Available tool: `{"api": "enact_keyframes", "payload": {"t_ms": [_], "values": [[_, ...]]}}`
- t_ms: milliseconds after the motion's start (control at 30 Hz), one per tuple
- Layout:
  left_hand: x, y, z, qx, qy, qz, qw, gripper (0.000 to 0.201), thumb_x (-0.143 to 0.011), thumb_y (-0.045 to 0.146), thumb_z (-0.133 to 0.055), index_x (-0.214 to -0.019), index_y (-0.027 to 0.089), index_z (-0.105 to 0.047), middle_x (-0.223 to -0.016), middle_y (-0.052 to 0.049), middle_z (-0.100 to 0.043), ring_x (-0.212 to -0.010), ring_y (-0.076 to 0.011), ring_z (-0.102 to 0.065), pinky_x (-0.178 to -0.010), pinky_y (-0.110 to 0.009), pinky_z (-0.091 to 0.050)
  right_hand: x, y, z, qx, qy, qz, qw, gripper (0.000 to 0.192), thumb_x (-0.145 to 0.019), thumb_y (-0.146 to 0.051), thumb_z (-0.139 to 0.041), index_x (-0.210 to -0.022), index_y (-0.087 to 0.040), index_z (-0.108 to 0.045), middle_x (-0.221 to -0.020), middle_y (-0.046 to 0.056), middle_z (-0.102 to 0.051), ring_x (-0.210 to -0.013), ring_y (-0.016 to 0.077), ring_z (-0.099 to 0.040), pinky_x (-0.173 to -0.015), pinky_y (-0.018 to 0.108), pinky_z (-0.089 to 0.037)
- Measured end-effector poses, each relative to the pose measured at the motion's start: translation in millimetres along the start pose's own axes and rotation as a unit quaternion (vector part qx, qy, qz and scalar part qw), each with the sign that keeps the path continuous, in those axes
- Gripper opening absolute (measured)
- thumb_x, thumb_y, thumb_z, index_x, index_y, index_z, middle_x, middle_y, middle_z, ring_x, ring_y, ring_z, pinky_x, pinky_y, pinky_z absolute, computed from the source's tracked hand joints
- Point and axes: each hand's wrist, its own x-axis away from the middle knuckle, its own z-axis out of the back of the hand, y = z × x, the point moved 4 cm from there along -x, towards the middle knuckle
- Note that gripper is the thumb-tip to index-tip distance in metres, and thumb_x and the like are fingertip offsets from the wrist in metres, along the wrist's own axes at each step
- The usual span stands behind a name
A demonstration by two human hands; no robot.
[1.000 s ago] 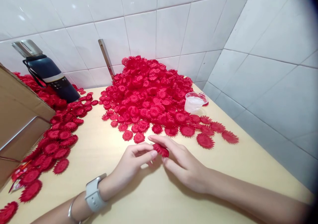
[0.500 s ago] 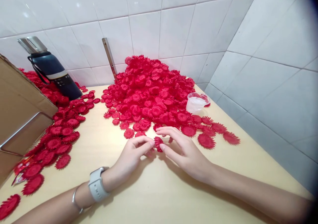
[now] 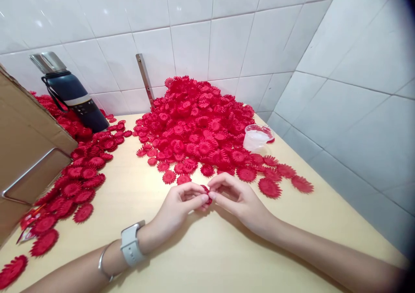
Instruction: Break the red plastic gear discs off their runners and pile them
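Note:
My left hand (image 3: 180,208) and my right hand (image 3: 241,200) meet fingertip to fingertip over the wooden table (image 3: 207,258). Between them they pinch one small red toothed flower piece (image 3: 207,194), mostly hidden by the fingers. A white watch and a thin bangle sit on my left wrist. Just beyond the hands lies a big heap of the same red flower pieces (image 3: 201,120), piled against the tiled wall. A second, flatter spread of red pieces (image 3: 74,185) runs along the left side of the table.
A dark blue flask with a steel cap (image 3: 71,94) stands at the back left. A brown cardboard box (image 3: 26,146) fills the left edge. A small clear plastic cup (image 3: 257,137) sits right of the heap. A metal strip (image 3: 145,81) leans on the wall. White tiles close in the right side.
The fingers of both hands have closed together around the red piece, which showed more openly a second ago. The hands have shifted slightly forward toward the heap.

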Motion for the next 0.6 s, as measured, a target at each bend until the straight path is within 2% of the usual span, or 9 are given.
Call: {"api": "enact_keyframes", "payload": {"t_ms": [267, 467, 600], "values": [[-0.1, 1.3, -1.5, 0.008, -0.009, 0.018, 1.000, 0.011, -0.075, 0.018, -0.057, -0.067, 0.011, -0.062, -0.060, -0.003, -0.059, -0.058, -0.0120, -0.055, -0.062, -0.026, -0.045, -1.6, 2.3, -1.9, -0.122, -0.020, -0.046, 0.991, 0.006, -0.077, -0.022, -0.056, -0.080, -0.017, -0.053, -0.072, -0.001, -0.059, -0.068, 0.0133, -0.059, -0.065, 0.028, -0.047], [-0.1, -0.1, -1.8, 0.007, -0.017, 0.020, 1.000, 0.011, -0.075, 0.019, -0.057, -0.069, 0.011, -0.062, -0.061, -0.002, -0.059, -0.059, -0.0117, -0.054, -0.063, -0.027, -0.044, -2.8, 3.3, -4.3, -0.165, -0.026, -0.059, 0.984, 0.012, -0.074, -0.024, -0.060, -0.079, -0.017, -0.052, -0.069, -0.001, -0.060, -0.065, 0.0140, -0.060, -0.063, 0.029, -0.047], [0.2, -1.4, -2.9, 0.000, -0.024, 0.024, 0.999, 0.009, -0.075, 0.016, -0.056, -0.068, 0.011, -0.061, -0.061, -0.002, -0.058, -0.061, -0.0128, -0.055, -0.065, -0.028, -0.044, -2.6, 8.5, -3.0, -0.157, -0.024, -0.065, 0.985, 0.014, -0.072, -0.025, -0.062, -0.078, -0.017, -0.052, -0.068, 0.000, -0.060, -0.065, 0.0141, -0.060, -0.061, 0.028, -0.047]]}}
